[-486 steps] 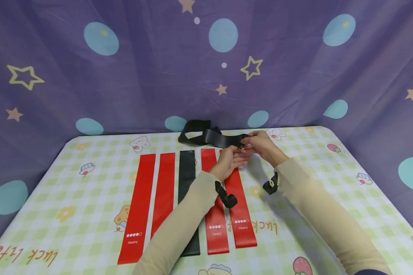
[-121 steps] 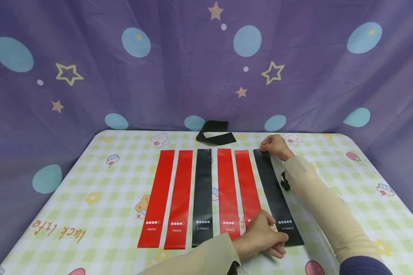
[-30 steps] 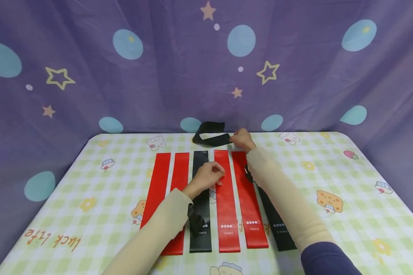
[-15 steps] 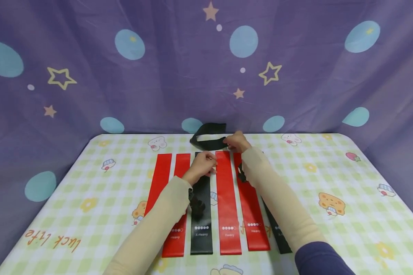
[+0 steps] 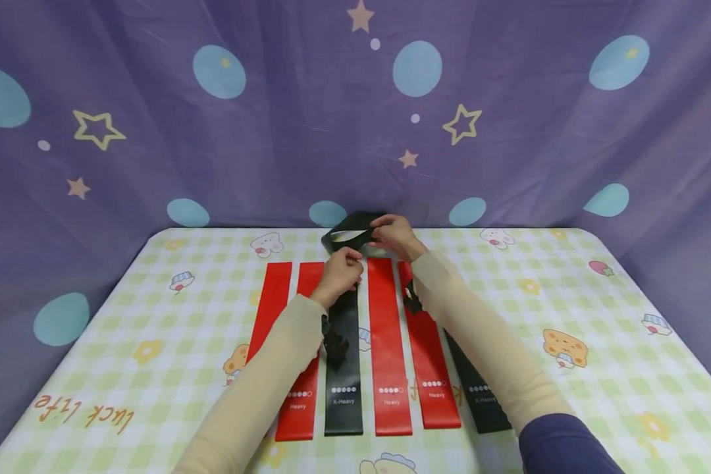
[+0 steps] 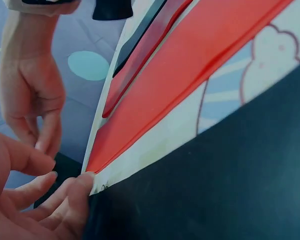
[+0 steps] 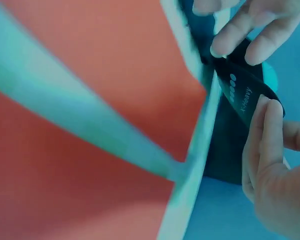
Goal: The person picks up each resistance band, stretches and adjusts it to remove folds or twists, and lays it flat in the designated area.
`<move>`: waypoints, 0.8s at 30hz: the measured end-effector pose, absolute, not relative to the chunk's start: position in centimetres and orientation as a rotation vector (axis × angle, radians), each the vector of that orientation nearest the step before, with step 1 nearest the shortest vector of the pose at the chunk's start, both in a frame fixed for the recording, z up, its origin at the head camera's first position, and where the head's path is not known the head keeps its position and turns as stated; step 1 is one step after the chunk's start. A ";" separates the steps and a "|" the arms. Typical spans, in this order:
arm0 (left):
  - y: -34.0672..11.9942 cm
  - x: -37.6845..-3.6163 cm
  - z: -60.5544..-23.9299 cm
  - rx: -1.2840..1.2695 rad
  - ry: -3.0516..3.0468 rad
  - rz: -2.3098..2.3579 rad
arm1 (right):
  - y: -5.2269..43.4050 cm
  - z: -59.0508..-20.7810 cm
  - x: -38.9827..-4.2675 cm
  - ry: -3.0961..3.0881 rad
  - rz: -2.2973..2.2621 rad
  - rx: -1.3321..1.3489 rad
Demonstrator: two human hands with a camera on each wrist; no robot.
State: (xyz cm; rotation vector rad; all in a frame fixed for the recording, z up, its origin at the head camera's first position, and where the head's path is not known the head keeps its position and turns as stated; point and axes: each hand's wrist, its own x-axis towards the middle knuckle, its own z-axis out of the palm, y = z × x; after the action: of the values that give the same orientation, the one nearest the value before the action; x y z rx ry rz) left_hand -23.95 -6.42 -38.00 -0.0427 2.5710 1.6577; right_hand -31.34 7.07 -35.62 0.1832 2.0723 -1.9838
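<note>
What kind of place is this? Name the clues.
Probably a makeshift home or studio tabletop: a cartoon checked tablecloth, a purple star-print curtain as backdrop, and exercise bands laid in a row.

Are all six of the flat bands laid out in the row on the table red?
No: the row holds four red bands and two black bands, one third from the left and one at the right end.

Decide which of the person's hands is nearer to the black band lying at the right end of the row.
Right. The right hand is at the far edge, up-left of the rightmost black band; the left hand lies farther left, over the other black band.
</note>
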 end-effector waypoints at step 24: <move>-7.5 -26.2 -37.0 0.026 3.067 1.687 | 6.4 -31.5 -29.4 2.332 -1.648 -0.192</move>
State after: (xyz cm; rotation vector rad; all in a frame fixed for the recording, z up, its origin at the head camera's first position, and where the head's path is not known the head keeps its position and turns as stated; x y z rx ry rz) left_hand -26.18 -7.46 -37.00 0.0258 3.0674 1.6871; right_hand -29.36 6.43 -31.47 -0.1922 2.3323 -1.6483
